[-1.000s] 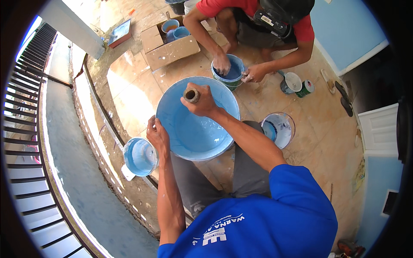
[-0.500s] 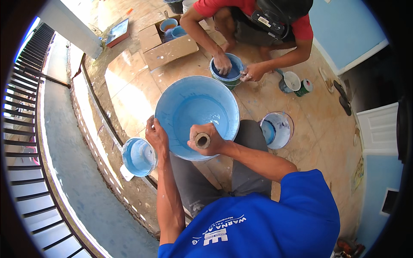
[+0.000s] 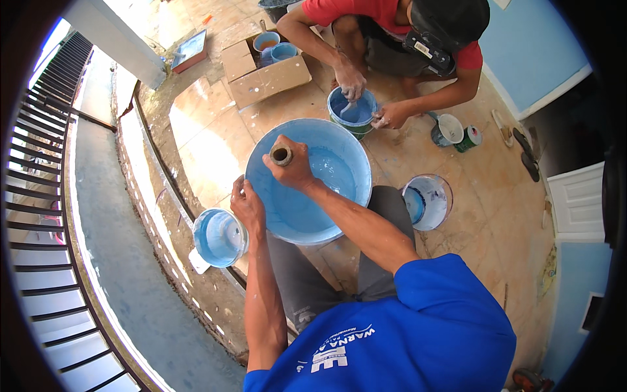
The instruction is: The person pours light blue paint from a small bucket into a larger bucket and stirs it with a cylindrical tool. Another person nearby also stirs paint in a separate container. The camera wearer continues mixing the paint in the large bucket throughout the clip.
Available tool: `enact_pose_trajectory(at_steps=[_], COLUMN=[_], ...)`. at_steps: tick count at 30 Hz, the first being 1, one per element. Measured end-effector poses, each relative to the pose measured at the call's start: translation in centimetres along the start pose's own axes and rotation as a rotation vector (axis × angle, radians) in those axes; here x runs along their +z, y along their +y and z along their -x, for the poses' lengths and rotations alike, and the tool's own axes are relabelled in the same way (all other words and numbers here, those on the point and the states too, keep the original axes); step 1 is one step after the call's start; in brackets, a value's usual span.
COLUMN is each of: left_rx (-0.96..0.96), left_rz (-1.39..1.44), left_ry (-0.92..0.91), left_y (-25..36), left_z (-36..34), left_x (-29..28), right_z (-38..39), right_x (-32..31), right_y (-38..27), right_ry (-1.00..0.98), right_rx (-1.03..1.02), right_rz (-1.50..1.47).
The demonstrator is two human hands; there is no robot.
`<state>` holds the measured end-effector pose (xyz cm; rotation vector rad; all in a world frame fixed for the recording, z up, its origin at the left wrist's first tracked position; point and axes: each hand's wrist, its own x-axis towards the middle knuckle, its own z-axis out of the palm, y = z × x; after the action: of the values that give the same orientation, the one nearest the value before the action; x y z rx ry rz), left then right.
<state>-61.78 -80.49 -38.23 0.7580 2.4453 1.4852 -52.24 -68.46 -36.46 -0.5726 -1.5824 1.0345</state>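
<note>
Blue paint fills the wide bucket (image 3: 307, 179) that stands on the tiled floor (image 3: 209, 140) between the person's knees. The right hand (image 3: 292, 163) is closed in a full grip around the top of a stirring stick (image 3: 281, 155), which stands nearly upright over the near-left part of the paint, while the left hand (image 3: 247, 204) is clamped on the bucket's left rim to steady it. To stir well, I would keep that rim hold firm and sweep the stick wide and deep along the wall — slow enough that nothing slops over the edge. A small paint pail (image 3: 220, 237) sits just left of the bucket near the floor's edge; across it, another person (image 3: 392, 26) stirs a small green bucket (image 3: 353, 111).
</note>
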Motion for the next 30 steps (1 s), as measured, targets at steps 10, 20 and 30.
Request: enact_pose_trajectory(at_steps=[10,20,30], left_rx=[-0.025,0.004,0.030], left_rz=[0.036,0.042,0.024], left_ry=[0.023,0.047,0.039], left_y=[-0.3,-0.1,-0.4], left_z=[0.3,0.3,0.1], left_x=[0.0,0.1,0.0], right_z=[7.5,-1.0,5.0], right_x=[-7.4,-6.2,0.0], right_y=[-5.5,0.0,-2.8], right_ry=[-0.407,-0.110,-0.216], right_rx=[0.160,-0.016,0.254], right_rz=[-0.118,0.111,-0.105])
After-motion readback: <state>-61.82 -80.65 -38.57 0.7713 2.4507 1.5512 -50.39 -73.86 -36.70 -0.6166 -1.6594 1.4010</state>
